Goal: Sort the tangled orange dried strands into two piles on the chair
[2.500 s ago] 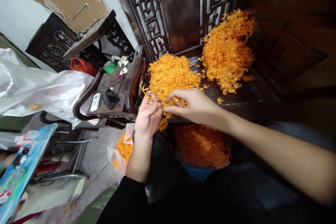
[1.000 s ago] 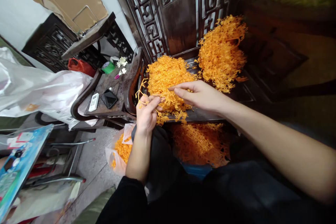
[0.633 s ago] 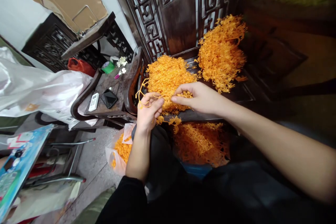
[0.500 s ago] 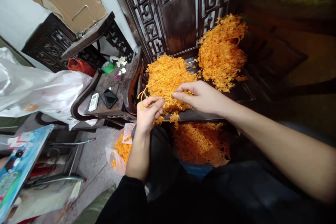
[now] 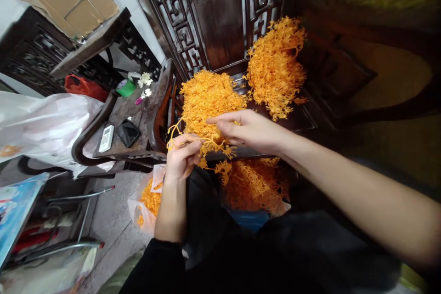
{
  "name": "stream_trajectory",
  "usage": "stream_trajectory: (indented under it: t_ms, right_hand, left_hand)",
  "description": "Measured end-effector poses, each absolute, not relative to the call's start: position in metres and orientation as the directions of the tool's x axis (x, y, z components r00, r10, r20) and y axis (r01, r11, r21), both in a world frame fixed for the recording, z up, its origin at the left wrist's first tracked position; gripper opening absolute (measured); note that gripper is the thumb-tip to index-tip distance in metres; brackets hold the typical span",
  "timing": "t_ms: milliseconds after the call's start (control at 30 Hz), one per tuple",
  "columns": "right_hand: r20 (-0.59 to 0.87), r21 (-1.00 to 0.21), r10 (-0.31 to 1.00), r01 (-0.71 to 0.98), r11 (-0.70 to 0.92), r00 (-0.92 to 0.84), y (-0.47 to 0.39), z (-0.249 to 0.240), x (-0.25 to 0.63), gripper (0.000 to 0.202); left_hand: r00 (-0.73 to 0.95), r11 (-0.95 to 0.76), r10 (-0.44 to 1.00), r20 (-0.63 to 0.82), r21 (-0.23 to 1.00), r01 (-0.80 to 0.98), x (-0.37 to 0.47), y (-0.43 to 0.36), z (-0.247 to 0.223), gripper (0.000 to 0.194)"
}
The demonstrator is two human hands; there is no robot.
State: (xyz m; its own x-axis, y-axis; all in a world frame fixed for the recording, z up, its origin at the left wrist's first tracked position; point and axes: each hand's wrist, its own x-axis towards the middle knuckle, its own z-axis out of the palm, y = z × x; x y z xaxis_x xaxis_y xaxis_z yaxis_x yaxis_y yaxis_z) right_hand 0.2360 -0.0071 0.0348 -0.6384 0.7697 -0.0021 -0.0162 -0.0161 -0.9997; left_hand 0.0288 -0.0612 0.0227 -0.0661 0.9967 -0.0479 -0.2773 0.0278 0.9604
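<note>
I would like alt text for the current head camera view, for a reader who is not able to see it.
A person's left hand pinches thin orange sprigs, with the right hand close beside it, above a dark carved wooden seat bearing two orange heaps. At left, a phone and a white remote lie on a small wooden table.

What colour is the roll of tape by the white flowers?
Green, clearest in the head view.

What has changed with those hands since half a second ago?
The right hand has moved slightly left, its index finger now straighter. It seems to have released the orange sprig, which shows below its fingers. The left hand still grips the sprig; both orange heaps stay put.
</note>
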Motion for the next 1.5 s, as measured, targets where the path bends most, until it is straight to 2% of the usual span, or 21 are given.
stream_trajectory:
  t_ms: [67, 133, 200, 233, 300, 367, 400, 567, 633, 700, 733, 833, 900, 1000, 1067, 1133, 1233, 1367, 1433, 1500]
  right_hand:
    - [0.013, -1.0, 0.81, 0.01, 0.023, -0.587, 0.001, 0.034, 0.243, 0.042]
    - [0.06, -0.998, 0.945, -0.032, 0.053, -0.321, 0.016, 0.034, 0.257, 0.034]
    - [0.028, -0.996, 0.998, -0.088, 0.024, -0.05, 0.033, 0.031, 0.269, 0.03]
    - [-0.016, -0.997, 0.999, -0.077, -0.018, -0.03, 0.039, 0.028, 0.273, 0.029]
    - [-0.119, -0.993, 0.974, 0.037, -0.114, -0.195, 0.046, 0.019, 0.276, 0.029]
    - [-0.223, -0.972, 0.891, 0.163, -0.171, -0.396, 0.047, 0.009, 0.275, 0.032]
    - [-0.258, -0.962, 0.86, 0.2, -0.186, -0.44, 0.047, 0.004, 0.275, 0.034]
    - [-0.299, -0.941, 0.846, 0.28, -0.187, -0.441, 0.044, -0.01, 0.273, 0.059]
    - [-0.293, -0.945, 0.794, 0.285, -0.158, -0.532, 0.039, -0.008, 0.271, 0.053]
    - [-0.266, -0.951, 0.735, 0.294, -0.095, -0.623, 0.029, -0.002, 0.268, 0.031]
    - [-0.247, -0.952, 0.709, 0.3, -0.052, -0.66, 0.022, 0.002, 0.267, 0.024]
    - [-0.204, -0.94, 0.659, 0.334, 0.076, -0.724, 0.001, 0.011, 0.271, 0.039]
    - [-0.234, -0.923, 0.648, 0.376, 0.087, -0.725, -0.011, 0.013, 0.277, 0.04]
    - [-0.276, -0.915, 0.69, 0.403, 0.025, -0.669, -0.019, 0.015, 0.285, 0.03]
    - [-0.222, -0.934, 0.748, 0.356, 0.021, -0.626, -0.021, 0.019, 0.288, 0.027]
    - [-0.094, -0.959, 0.818, 0.272, 0.079, -0.567, -0.023, 0.025, 0.289, 0.032]
    - [0.103, -0.955, 0.879, 0.2, 0.218, -0.466, -0.027, 0.034, 0.283, 0.043]
    - [0.267, -0.934, 0.893, 0.132, 0.333, -0.363, -0.035, 0.037, 0.265, 0.065]
    - [0.328, -0.925, 0.884, 0.077, 0.373, -0.333, -0.039, 0.036, 0.256, 0.058]
    - [0.384, -0.903, 0.868, 0.066, 0.424, -0.314, -0.041, 0.034, 0.25, 0.041]
  left_hand:
    - [-0.067, 0.069, 0.994, -0.092, 0.955, -0.288, 0.031, -0.057, 0.02, 0.026]
    - [-0.12, 0.064, 0.986, -0.112, 0.936, -0.347, 0.031, -0.049, 0.015, 0.025]
    - [-0.167, 0.076, 0.973, -0.158, 0.906, -0.417, 0.033, -0.04, 0.008, 0.027]
    - [-0.168, 0.102, 0.966, -0.195, 0.89, -0.444, 0.034, -0.034, 0.002, 0.028]
    - [-0.128, 0.181, 0.954, -0.272, 0.859, -0.478, 0.039, -0.022, -0.01, 0.028]
    - [-0.066, 0.256, 0.941, -0.332, 0.825, -0.505, 0.043, -0.012, -0.021, 0.028]
    - [-0.04, 0.284, 0.934, -0.355, 0.804, -0.522, 0.044, -0.008, -0.025, 0.028]
    - [-0.028, 0.326, 0.904, -0.427, 0.73, -0.6, 0.047, -0.011, -0.026, 0.022]
    - [-0.041, 0.319, 0.898, -0.438, 0.714, -0.623, 0.05, -0.022, -0.021, 0.018]
    - [-0.059, 0.315, 0.892, -0.447, 0.711, -0.628, 0.052, -0.034, -0.017, 0.017]
    - [-0.081, 0.305, 0.891, -0.447, 0.72, -0.623, 0.051, -0.04, -0.014, 0.017]
    - [-0.243, 0.168, 0.887, -0.393, 0.764, -0.623, 0.039, -0.051, -0.006, 0.02]
    - [-0.351, 0.028, 0.883, -0.311, 0.783, -0.622, 0.029, -0.054, 0.004, 0.02]
    - [-0.287, 0.01, 0.932, -0.223, 0.805, -0.594, 0.033, -0.055, 0.027, 0.018]
    - [-0.172, 0.061, 0.966, -0.192, 0.819, -0.57, 0.05, -0.056, 0.042, 0.016]
    - [-0.095, 0.083, 0.982, -0.163, 0.826, -0.557, 0.07, -0.059, 0.052, 0.012]
    - [-0.047, 0.097, 0.988, -0.148, 0.825, -0.556, 0.091, -0.063, 0.058, 0.014]
    - [-0.005, 0.126, 0.987, -0.16, 0.795, -0.593, 0.095, -0.07, 0.054, 0.025]
    - [0.004, 0.133, 0.986, -0.166, 0.778, -0.614, 0.092, -0.076, 0.049, 0.028]
    - [-0.013, 0.132, 0.984, -0.178, 0.775, -0.617, 0.089, -0.083, 0.044, 0.029]
